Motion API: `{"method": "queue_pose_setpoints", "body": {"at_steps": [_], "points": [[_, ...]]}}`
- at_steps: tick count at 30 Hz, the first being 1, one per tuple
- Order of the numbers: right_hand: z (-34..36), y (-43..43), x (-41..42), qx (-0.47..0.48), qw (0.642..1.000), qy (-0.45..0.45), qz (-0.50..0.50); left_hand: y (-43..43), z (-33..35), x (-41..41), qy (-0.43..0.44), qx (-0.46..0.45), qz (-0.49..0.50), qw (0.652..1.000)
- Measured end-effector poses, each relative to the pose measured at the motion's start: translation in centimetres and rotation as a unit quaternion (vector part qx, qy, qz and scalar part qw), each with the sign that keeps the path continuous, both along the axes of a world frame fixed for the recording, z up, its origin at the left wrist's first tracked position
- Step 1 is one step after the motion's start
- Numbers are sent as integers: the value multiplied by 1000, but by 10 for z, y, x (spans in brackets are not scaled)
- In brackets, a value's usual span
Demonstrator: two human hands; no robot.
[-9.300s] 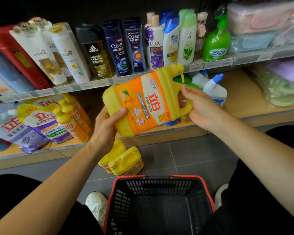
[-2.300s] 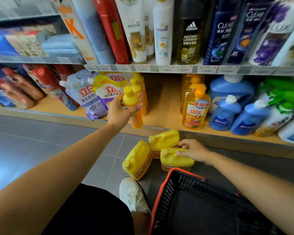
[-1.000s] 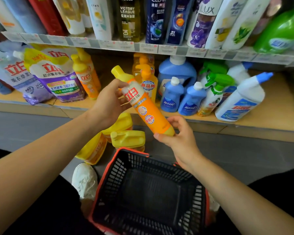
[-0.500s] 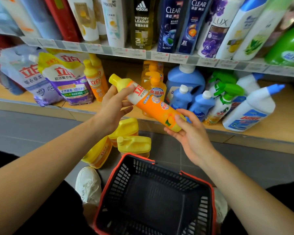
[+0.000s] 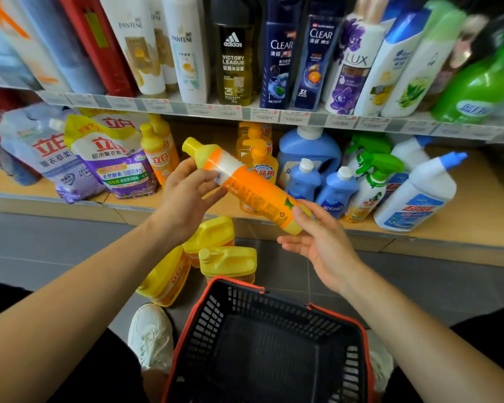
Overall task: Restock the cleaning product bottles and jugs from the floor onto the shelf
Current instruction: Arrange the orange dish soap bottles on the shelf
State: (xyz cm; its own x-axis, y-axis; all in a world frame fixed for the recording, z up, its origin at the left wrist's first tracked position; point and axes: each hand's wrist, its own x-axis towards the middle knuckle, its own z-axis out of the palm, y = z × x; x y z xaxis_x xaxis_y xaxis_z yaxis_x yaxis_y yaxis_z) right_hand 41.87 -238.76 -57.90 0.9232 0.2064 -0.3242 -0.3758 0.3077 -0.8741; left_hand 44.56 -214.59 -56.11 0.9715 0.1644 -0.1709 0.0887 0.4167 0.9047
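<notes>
Left grip (image 5: 184,196) clasps orange bottle (image 5: 256,190) near neck, centre frame; right grip (image 5: 320,245), fingers loose, props its base. Best shelved upright, label forward.

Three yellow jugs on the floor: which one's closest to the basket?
The front-right jug, cap to its left, just beyond the red basket rim. The rear jug stands nearer the shelf; the left jug leans off to the side.
</notes>
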Motion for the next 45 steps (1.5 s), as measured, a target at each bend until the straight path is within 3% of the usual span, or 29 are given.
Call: {"method": "queue_pose_setpoints", "body": {"at_steps": [9,20,32,37,45], "points": [[4,-2,7,61,998,-12,-15,-5,0,-2,-10,55,-9,998],[7,-8,12,67,997,23,6,-8,12,3,-54,-34,-25,998],[15,-12,17,90,995,-12,-36,-16,18,1,-38,27,-29,999],[14,-13,12,60,998,15,-16,-20,21,3,-62,31,-40,997],[5,-13,10,-66,994,53,65,-17,27,1,-108,2,-72,992]]}}
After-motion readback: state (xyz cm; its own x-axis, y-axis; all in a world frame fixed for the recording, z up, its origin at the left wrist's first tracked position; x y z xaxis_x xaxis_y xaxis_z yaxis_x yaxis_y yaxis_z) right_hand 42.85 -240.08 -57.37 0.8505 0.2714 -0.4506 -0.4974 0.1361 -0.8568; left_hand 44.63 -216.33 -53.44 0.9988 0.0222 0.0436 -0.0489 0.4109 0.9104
